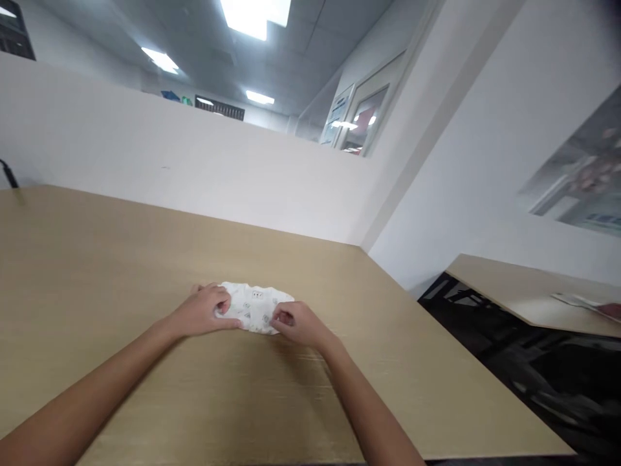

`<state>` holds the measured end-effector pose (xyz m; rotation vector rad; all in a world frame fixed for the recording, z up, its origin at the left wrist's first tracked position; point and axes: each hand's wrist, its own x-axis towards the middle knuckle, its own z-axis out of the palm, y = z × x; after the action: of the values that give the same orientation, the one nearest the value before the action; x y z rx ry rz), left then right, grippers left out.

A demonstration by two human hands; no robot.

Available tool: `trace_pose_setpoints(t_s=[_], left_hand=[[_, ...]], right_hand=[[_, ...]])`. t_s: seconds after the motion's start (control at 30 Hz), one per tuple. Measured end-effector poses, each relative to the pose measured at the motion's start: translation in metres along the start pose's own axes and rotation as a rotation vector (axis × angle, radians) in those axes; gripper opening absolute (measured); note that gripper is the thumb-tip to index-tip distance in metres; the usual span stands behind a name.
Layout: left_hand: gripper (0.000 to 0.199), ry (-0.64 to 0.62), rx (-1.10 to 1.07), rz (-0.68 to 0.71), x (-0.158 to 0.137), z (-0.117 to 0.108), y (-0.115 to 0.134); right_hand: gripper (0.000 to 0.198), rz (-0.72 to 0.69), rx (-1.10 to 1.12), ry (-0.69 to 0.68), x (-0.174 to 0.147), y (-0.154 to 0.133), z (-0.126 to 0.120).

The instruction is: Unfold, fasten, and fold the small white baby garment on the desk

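Observation:
A small white folded cloth (pixel 250 309) with little dark printed drawings lies on the wooden table, longer sideways than deep. My left hand (pixel 206 310) grips its left end, fingers curled over that side and the thumb stretched along the near edge. At the right end, my right hand (pixel 298 322) has its fingers bent and pinched together on the near right corner. The fingertips of my right hand are partly hidden by the hand itself. What lies beneath the cloth cannot be seen.
The light wooden table (pixel 160 401) runs back to a low white partition (pixel 204 168). Its right edge slopes away beside a dark gap (pixel 509 362). Beyond stands a second table (pixel 514 285) with a blurred flat item on it. A black cable-like thing (pixel 8 173) is at far left.

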<state>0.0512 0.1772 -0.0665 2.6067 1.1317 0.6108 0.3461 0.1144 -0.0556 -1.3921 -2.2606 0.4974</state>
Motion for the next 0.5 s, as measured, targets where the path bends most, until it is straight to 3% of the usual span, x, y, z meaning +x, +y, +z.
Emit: trace_pose_setpoints(t_s=[0.07, 0.17, 0.23, 0.37, 0.5], left_hand=[[0.044, 0.037, 0.052, -0.001, -0.001, 0.001, 0.005], [0.032, 0.084, 0.093, 0.076, -0.001, 0.007, 0.005], [0.027, 0.094, 0.082, 0.132, 0.0, 0.014, 0.002], [0.039, 0.083, 0.024, 0.176, 0.0, 0.032, -0.006], [0.045, 0.018, -0.004, 0.144, -0.002, 0.04, -0.007]], right_hand=[[0.006, -0.054, 0.006, 0.082, 0.003, 0.004, 0.008], [0.024, -0.145, 0.03, 0.168, 0.007, 0.011, 0.02], [0.037, -0.172, 0.055, 0.172, 0.008, 0.014, 0.025], [0.051, -0.197, 0.086, 0.148, 0.007, 0.014, 0.026], [0.042, -0.2, 0.104, 0.109, 0.006, 0.012, 0.022]])
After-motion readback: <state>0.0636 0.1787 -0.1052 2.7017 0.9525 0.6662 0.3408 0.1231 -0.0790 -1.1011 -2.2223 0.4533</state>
